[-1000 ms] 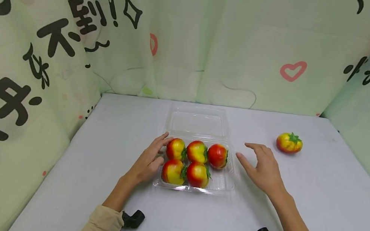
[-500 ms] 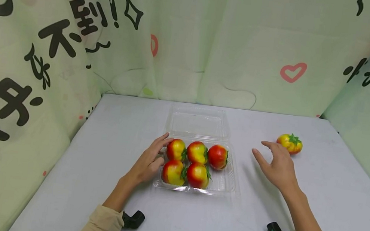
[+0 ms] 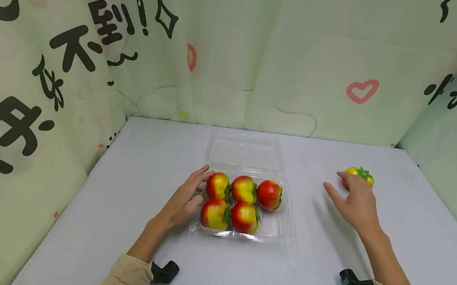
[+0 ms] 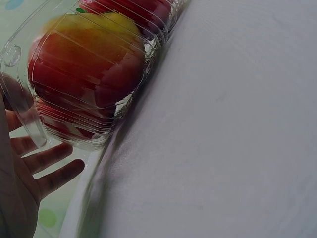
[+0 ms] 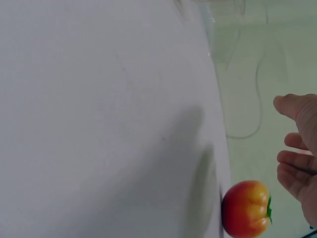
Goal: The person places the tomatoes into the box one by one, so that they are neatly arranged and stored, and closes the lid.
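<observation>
A clear plastic box lies on the table with its lid folded back, holding several red and yellow tomatoes with green leafy tops. The front right spot in it has no tomato. My left hand rests against the box's left edge, fingers loosely extended; the left wrist view has them just beyond the clear rim. A lone tomato sits at the far right of the table. Over and in front of it hovers my right hand, fingers spread and holding nothing; it partly hides the tomato in the head view.
The transparent lid lies flat behind the box. A pale green curtain with black writing and hearts surrounds the white table at the back and sides. Both wrists wear black straps with small devices.
My right hand has moved right and away from the box to the lone tomato, which it now partly covers. The left hand stays at the box's left edge.
</observation>
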Motion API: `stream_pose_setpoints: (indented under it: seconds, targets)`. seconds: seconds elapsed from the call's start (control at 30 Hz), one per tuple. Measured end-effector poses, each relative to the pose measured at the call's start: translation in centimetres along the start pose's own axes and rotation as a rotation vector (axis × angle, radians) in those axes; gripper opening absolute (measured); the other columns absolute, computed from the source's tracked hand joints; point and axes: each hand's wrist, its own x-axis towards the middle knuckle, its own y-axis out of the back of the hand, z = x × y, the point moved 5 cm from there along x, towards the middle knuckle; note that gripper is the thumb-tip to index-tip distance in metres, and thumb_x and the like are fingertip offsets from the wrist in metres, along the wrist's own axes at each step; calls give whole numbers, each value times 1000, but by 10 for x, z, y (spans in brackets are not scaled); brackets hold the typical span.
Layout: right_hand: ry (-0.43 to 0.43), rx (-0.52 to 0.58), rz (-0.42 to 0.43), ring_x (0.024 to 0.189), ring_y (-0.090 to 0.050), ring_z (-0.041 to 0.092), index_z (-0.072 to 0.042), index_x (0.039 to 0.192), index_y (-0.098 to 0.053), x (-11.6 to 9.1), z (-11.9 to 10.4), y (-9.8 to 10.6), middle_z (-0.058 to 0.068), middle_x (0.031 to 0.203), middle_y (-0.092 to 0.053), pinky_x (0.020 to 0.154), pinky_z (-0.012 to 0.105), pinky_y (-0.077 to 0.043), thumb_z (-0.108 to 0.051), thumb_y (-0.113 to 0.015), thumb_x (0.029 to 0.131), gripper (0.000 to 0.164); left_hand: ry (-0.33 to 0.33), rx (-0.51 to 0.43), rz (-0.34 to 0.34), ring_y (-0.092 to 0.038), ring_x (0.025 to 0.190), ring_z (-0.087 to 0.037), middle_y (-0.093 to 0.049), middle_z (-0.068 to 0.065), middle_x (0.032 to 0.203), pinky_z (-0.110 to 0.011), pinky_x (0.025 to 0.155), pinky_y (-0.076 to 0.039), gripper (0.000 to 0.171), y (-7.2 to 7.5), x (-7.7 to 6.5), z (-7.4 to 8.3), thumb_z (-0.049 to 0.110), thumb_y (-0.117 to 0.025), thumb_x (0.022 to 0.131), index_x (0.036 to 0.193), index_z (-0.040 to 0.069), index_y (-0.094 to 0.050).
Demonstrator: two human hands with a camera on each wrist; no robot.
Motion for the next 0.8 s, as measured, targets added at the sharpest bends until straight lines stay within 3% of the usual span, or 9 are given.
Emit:
stream_pose_setpoints:
  seconds: [0.3,0.5,0.8]
  targets:
    - [-61,-17,-6,113,-48,57,14,126,-58,10,15,7,39,122,-57,95,72,-41,-12,-77,87,51,-6,-2,1,-41,147,-32,-33,-18,164,-54,107,-48,68,0,0,-2,8,-41,83,151,5,-46]
    - [-140,-42,-62,117,-43,56,13,133,-53,15,26,8,39,130,-51,97,72,-40,-14,-74,91,55,-3,6,2,-41,147,-32,-33,-18,164,-54,108,-47,68,0,0,-1,9,-42,83,151,6,-47]
    - [-172,-76,-81,119,-42,57,14,134,-51,25,41,7,41,133,-48,99,72,-38,-13,-74,90,56,2,-2,2,-41,146,-33,-33,-18,164,-54,109,-47,68,0,0,-1,9,-42,83,151,5,-46]
